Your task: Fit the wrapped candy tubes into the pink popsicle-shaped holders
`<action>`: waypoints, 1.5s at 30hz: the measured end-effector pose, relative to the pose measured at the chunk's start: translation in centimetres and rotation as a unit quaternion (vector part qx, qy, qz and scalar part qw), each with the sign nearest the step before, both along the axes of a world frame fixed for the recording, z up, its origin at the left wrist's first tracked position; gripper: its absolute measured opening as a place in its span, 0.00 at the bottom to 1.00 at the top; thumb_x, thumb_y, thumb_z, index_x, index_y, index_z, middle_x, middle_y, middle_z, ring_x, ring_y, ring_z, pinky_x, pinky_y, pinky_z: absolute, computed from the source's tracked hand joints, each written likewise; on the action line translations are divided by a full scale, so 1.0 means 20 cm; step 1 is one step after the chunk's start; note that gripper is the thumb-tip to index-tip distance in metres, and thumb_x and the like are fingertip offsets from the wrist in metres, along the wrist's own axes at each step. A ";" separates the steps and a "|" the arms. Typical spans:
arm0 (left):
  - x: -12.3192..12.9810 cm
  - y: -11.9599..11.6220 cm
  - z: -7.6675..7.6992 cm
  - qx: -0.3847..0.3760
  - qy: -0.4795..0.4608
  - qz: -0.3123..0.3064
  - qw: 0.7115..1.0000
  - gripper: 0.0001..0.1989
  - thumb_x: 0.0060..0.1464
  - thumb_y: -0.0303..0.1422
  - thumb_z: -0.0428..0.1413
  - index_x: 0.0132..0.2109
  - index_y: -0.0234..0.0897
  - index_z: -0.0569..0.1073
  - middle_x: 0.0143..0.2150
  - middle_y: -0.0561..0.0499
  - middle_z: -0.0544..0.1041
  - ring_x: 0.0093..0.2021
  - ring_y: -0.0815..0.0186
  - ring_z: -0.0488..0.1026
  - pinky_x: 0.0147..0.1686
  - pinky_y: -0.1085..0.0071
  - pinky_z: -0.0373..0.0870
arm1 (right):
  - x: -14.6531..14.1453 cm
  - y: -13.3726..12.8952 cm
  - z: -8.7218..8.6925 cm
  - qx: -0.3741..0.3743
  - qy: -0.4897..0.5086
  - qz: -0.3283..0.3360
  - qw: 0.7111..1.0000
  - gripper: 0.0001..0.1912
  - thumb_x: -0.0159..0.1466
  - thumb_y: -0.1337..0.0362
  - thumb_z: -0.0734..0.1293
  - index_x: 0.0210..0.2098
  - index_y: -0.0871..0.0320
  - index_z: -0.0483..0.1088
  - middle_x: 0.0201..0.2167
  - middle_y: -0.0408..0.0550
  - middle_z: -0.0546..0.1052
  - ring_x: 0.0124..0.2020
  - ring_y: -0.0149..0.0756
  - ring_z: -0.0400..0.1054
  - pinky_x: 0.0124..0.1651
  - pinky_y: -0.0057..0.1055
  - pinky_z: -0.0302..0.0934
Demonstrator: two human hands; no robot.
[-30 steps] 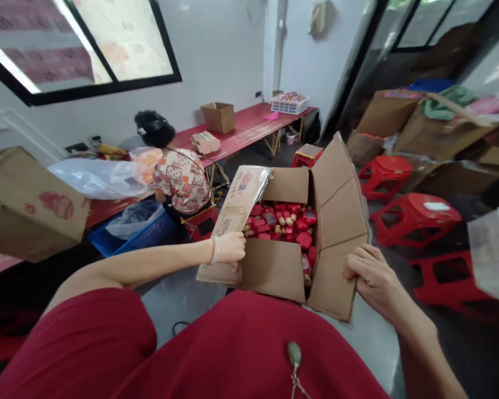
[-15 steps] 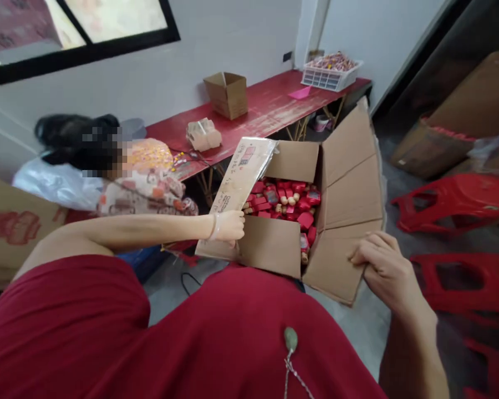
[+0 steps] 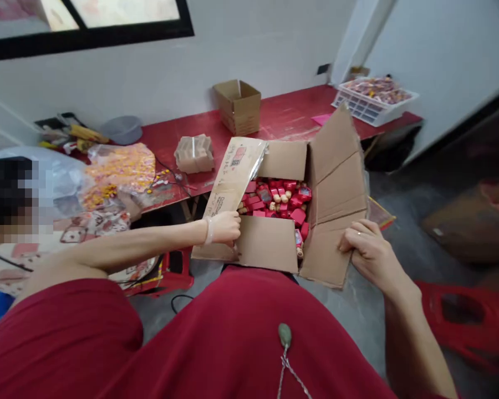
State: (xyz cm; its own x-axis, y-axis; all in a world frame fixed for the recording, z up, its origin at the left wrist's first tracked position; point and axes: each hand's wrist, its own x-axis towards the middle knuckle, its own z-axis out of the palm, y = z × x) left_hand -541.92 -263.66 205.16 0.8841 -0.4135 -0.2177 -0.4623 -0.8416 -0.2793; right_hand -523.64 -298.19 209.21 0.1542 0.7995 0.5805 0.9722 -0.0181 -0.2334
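An open cardboard box (image 3: pixel 270 244) is in front of my body, its flaps spread outward. Inside lie many small red pieces (image 3: pixel 297 216) with beige rounded parts; what they are exactly I cannot make out. My left hand (image 3: pixel 227 227) is closed on the left side of the box, at the flap (image 3: pixel 228 188) with handwriting and a red stamp. My right hand (image 3: pixel 368 249), a ring on one finger, is closed on the edge of the wide right flap (image 3: pixel 336 194). The box's underside is hidden.
Behind the box, a long red table (image 3: pixel 291 111) runs along the wall. It bears a small open carton (image 3: pixel 239 108), a stack of cardboard pieces (image 3: pixel 194 154) and a white basket (image 3: pixel 374 102). A person (image 3: pixel 8 199) is at the left. A red stool (image 3: pixel 469 310) stands right.
My view has swung and the table shows closer, with the white basket further right. The person at the left has shifted toward the frame's edge. Both hands keep their hold on the box.
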 end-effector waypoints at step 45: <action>1.38 0.45 0.03 -0.153 0.170 0.403 0.886 0.31 0.54 0.61 0.54 0.28 0.35 0.79 0.24 0.47 0.77 0.24 0.67 0.70 0.23 0.73 0.53 | 1.31 1.75 -0.42 -0.297 0.181 -0.297 0.889 0.45 0.72 0.48 0.54 0.74 0.78 0.40 0.73 0.78 0.37 0.73 0.71 0.27 0.65 0.72 0.14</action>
